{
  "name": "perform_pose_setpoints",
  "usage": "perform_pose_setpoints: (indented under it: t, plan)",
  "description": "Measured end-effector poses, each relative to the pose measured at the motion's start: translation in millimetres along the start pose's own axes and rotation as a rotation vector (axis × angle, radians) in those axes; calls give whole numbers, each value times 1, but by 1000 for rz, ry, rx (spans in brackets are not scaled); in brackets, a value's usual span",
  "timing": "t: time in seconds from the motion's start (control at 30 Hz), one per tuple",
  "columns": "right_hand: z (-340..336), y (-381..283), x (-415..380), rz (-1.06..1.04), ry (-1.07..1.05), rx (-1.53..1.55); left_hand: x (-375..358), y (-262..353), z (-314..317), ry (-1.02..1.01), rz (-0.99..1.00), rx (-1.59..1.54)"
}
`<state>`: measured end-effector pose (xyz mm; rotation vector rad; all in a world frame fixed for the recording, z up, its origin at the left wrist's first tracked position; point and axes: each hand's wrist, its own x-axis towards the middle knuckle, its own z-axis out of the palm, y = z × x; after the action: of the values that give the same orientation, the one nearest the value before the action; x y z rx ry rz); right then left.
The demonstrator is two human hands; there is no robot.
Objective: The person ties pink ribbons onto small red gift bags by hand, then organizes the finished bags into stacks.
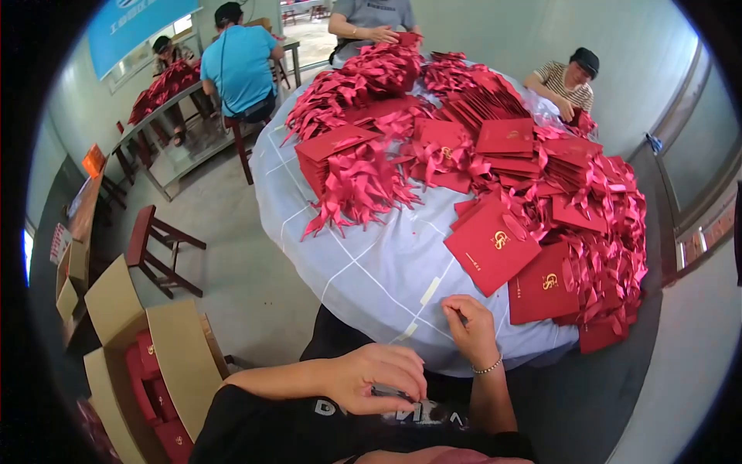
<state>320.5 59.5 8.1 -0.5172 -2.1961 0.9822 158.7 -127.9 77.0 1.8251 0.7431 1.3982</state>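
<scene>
Facing both hands: round table [371, 263] under pale cloth with white lines; rim just beyond left hand, right hand overlaps it in view, contact unclear.
Metal table [193, 157]: far beyond left hand, to its left; red stuff heaped on top.
Right heap [572, 174]: red packets with ribbons, beyond right hand and off to its right.
Left heap [352, 73]: more of same, well beyond both hands.
Co-workers: blue-shirt person [239, 69] seated, back turned, far left beyond left hand; gray-shirt person [375, 15] across from both hands, hand at packets; striped-top person [572, 81] far beyond right hand, to its right, also handling red stuff.
Stool [141, 236]: dark red wood, left of left hand, well apart.
Carton [184, 348]: flaps up, left of left hand, red items inside.
Front packet [493, 246]: flat, gold print, just beyond right hand, apart from it.
Left hand [375, 379]: fingers loosely bent and a bit spread, before black shirt [270, 433]; nothing seen in it.
Right hand [471, 329]: fingers curled, thumb near index; cannot tell if tips meet or pinch anything.
Bracelet [488, 366]: beaded, on right wrist.
</scene>
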Motion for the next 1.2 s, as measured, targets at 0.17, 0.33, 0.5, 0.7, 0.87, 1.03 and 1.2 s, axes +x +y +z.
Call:
perform_pose_setpoints:
  t: [0.17,0.33,0.5,0.7,0.87,1.03,1.2]
  plan:
    - [2,1,-3,-21,19,-13,-14,-5,0,80,-174,104]
    - [1,-6,1,34,-8,-23,-29,-9,-1,173,-227,204]
    - [5,-3,2,-110,-40,-205,-49,-27,-15,276,-282,599]
    - [7,-19,15,-67,-229,-469,-57,-50,-79,425,-251,862]
    - [18,-21,39,-23,-303,-669,-41,-83,-154,292,-231,838]
    - [14,-9,46,94,-376,-603,-10,-94,-204,14,-295,704]
    - [7,-10,51,195,-432,-557,-32,-117,-210,-184,-210,670]
